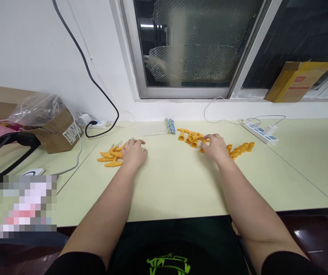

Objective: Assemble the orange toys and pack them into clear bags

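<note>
Left hand [134,153] is over the right end of the orange T-handles with spirals [113,164], left part of worktop [169,183], nearer back edge than front. Fingers bent, thumb apart; can't tell if it grips any.

Right hand [215,148] is at the right end of the orange bell-ended pieces [193,144], right of worktop middle, toward back edge. Fingers bent down; can't tell if apart or clamped, undersides hidden. Orange cup pieces [242,148] run in a row just beside it, on its right.

Colorful packets [170,126] near back edge, between hands. Carton [57,133] at back left, power strip [257,132] at back right.
</note>
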The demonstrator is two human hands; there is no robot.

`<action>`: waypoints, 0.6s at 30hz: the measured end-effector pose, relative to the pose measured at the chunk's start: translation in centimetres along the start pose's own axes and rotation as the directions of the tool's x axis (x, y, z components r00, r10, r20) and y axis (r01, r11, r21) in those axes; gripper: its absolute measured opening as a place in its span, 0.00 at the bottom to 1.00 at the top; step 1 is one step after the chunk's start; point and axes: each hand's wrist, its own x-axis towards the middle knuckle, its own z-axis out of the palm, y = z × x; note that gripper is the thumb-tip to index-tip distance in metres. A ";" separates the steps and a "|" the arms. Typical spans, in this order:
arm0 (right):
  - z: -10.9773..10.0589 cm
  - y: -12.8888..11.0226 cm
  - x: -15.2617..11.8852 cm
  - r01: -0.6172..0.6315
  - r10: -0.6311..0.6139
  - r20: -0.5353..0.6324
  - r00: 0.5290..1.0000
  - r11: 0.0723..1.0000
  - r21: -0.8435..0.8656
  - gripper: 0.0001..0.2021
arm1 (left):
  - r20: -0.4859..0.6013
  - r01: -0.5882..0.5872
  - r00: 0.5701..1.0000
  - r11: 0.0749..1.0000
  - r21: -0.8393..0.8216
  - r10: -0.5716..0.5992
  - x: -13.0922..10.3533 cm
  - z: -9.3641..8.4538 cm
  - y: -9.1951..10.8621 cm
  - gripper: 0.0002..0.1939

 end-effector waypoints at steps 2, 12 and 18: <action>-1.2 1.0 0.4 -0.101 0.097 -0.040 0.994 0.991 -0.089 0.17 | 0.053 0.078 0.995 0.996 0.048 -0.080 0.4 0.0 -0.9 0.18; -4.6 2.7 1.4 -0.298 0.336 0.187 0.923 0.932 -0.208 0.12 | 0.043 0.081 0.996 0.994 0.068 -0.084 0.8 0.0 -1.5 0.17; -5.8 2.7 0.7 -0.228 0.309 0.276 0.910 0.930 -0.288 0.16 | 0.030 0.101 0.994 0.992 0.077 -0.104 1.0 0.6 -1.8 0.10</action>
